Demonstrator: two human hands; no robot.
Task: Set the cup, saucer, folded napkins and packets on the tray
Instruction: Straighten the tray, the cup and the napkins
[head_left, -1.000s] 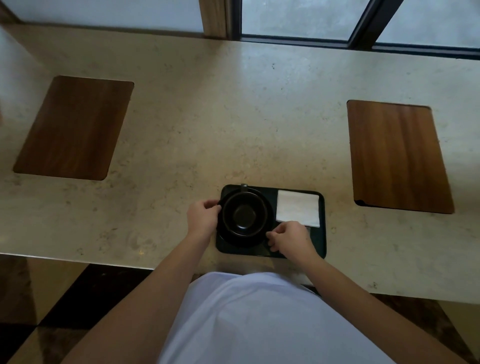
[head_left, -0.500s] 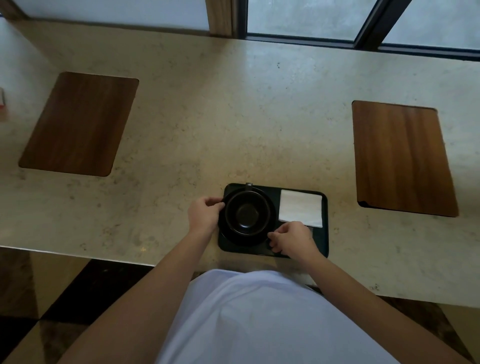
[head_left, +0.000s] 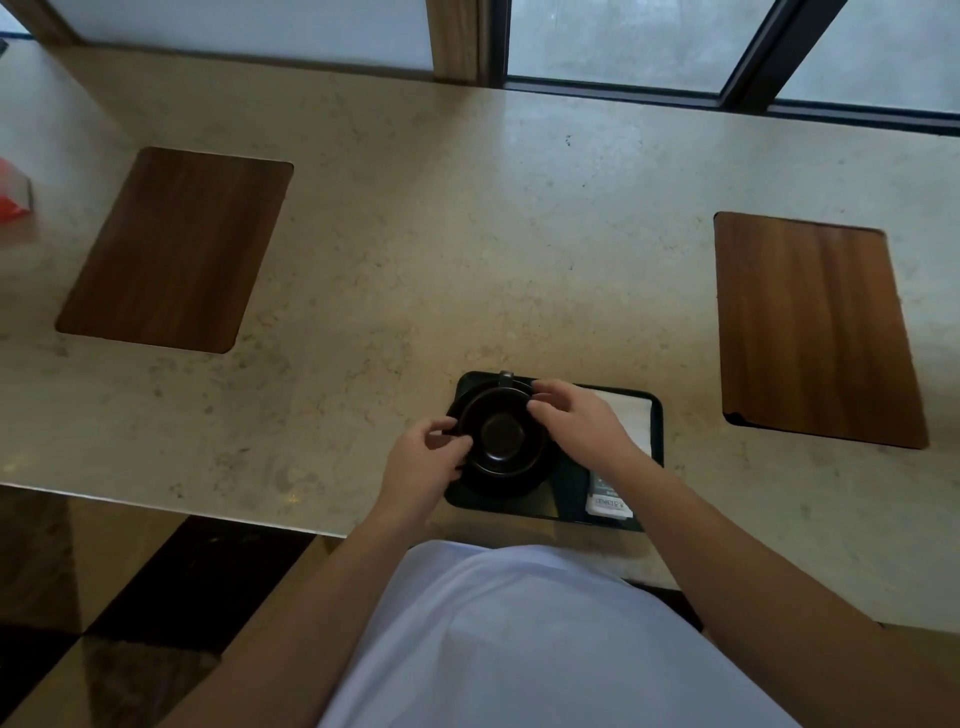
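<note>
Beige stone counter (head_left: 467, 249) ran under a window w/ dark frames; everything sat near its front edge. Black cup (head_left: 501, 441) stood upright on a black saucer (head_left: 524, 480), both on the left half of a dark tray (head_left: 655, 415), cup handle pointing away toward the window. Left hand (head_left: 423, 467) had fingers curled onto the cup's near-left rim, thumb & fingertips pinching it. Right hand (head_left: 576, 421) reached across from the right, fingers bent & touching the cup's far-right rim; how firmly it gripped couldn't be told. White folded napkin (head_left: 631, 421) lay on the tray's right side, mostly hidden under the right hand & wrist. Packet (head_left: 608, 501) w/ small print lay at the tray's near-right corner, just beside the forearm; count of packets unclear. Further out, two wooden mats lay flat on the counter, left mat (head_left: 176, 249) & right mat (head_left: 815, 327), both well apart from the tray. Red-and-clear item (head_left: 13, 192) showed at the far left edge. White shirt (head_left: 519, 639) filled the bottom of view.
</note>
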